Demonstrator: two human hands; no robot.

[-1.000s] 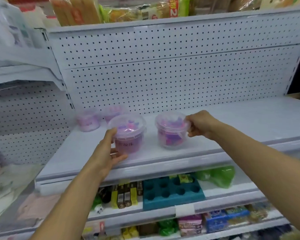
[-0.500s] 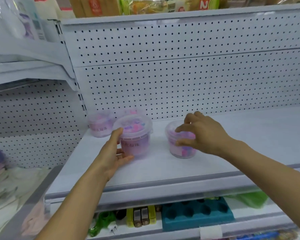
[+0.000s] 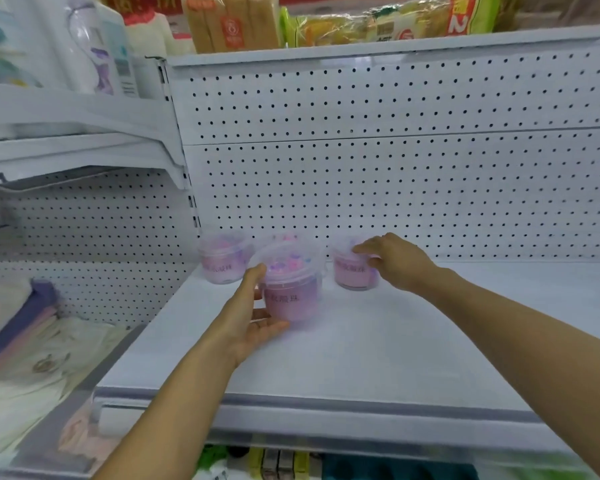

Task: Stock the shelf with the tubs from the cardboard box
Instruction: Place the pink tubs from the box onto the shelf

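Several clear tubs with pink and purple contents stand on the white shelf [image 3: 378,355]. My left hand [image 3: 248,322] cups the left side of the nearest tub [image 3: 293,289], thumb on its rim. My right hand [image 3: 394,263] rests on the lid and right side of a tub [image 3: 352,271] further back near the pegboard. Another tub [image 3: 222,259] stands at the back left, and a fourth is mostly hidden behind the nearest one. The cardboard box is not in view.
A white pegboard wall [image 3: 395,174] backs the shelf. Packaged goods [image 3: 361,22] sit on the shelf above. To the left is another shelf bay with bottles [image 3: 94,46] and folded cloth items [image 3: 25,341]. Lower shelves hold small coloured goods [image 3: 281,462].
Both tubs have been pushed further back on the shelf. My right hand moved from the side of its tub onto its top as it slid toward the pegboard.
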